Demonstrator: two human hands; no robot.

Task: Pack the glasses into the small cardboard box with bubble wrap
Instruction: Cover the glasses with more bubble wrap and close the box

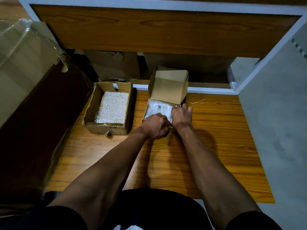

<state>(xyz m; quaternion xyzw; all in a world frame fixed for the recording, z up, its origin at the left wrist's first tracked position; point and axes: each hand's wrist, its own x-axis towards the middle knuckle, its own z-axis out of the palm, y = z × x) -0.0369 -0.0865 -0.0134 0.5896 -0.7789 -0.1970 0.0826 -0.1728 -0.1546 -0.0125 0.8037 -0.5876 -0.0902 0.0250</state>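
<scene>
On the wooden bench (216, 130), just ahead of a seated person, a small cardboard box (167, 92) stands with its lid tipped up and back, leaving the inside free for packing. Both hands reach into its near edge. The left hand (155, 126) has its fingers curled in a clenched grip, apparently pinching the bubble wrap (157, 107) at the box's front rim. The right hand (181, 116) lies just beside it, fingers fairly straight, pressing down on the wrap near the box's right wall, probably to tuck the padding flat so the lid can close. Inside, the wrap looks pale, crumpled and glossy. Faint shapes show through it, perhaps the glasses, but they are too blurred to be sure. To the left, apart from this box, a larger open carton (93, 117) holds a neat stack of bubble wrap sheets (113, 108), likely the supply.
</scene>
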